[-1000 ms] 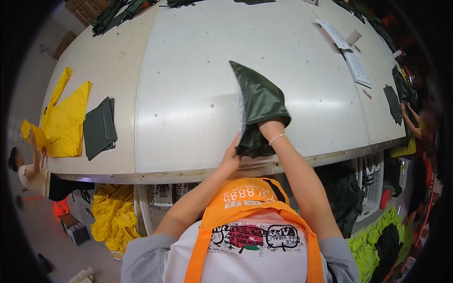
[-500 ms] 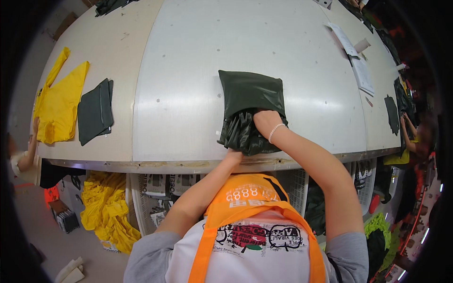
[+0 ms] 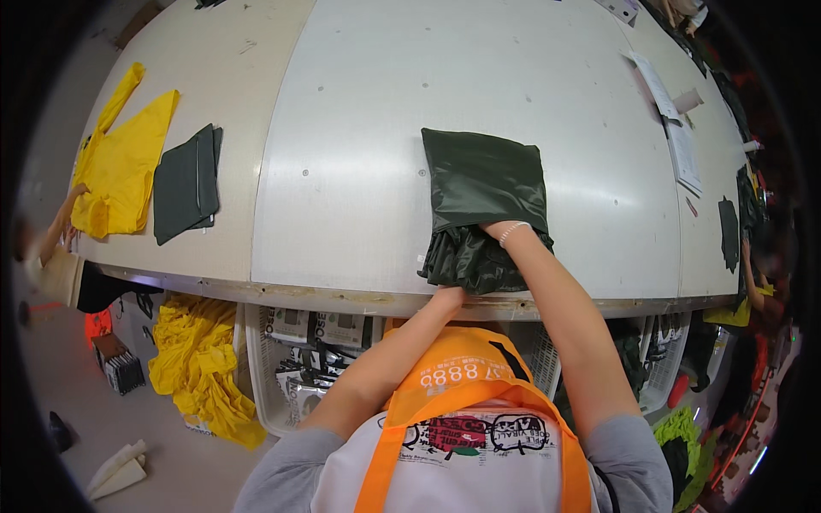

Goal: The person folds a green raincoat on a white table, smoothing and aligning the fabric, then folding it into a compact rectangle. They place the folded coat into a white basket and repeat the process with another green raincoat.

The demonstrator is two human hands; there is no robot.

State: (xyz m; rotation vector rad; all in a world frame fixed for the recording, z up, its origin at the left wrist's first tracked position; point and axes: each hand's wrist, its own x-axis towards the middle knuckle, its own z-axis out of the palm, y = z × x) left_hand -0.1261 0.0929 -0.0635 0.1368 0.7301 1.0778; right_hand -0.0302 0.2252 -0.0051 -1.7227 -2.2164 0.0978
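You are leaning over the bench [image 3: 359,231], and the dark green pouch [image 3: 483,175] is lying flat side up on it, just in from its near edge. Gathered dark green fabric [image 3: 475,261] is bulging from the pouch's mouth toward that edge of the bench. Your right hand [image 3: 498,229] is reaching in under the pouch's flap above the bench; its fingertips are hiding there, so I cannot tell whether its grip is pinching or spread. A pale bracelet [image 3: 513,231] is circling that wrist. Your left hand [image 3: 451,295] is resting at the bench's near edge, its fingers tucking out of sight beneath the fabric, so I cannot tell its grip either.

Toward the bench's left end, flat dark green pieces [image 3: 184,179] are lying beside a yellow garment [image 3: 128,162], which a co-worker's hand [image 3: 79,190] is touching. Toward the bench's right end, white papers [image 3: 682,158] are lying near a white cylinder [image 3: 687,101]. Below the bench's near edge, a white crate [image 3: 249,359] is holding packages [image 3: 329,329], and yellow fabric [image 3: 201,359] is heaping up beside it.
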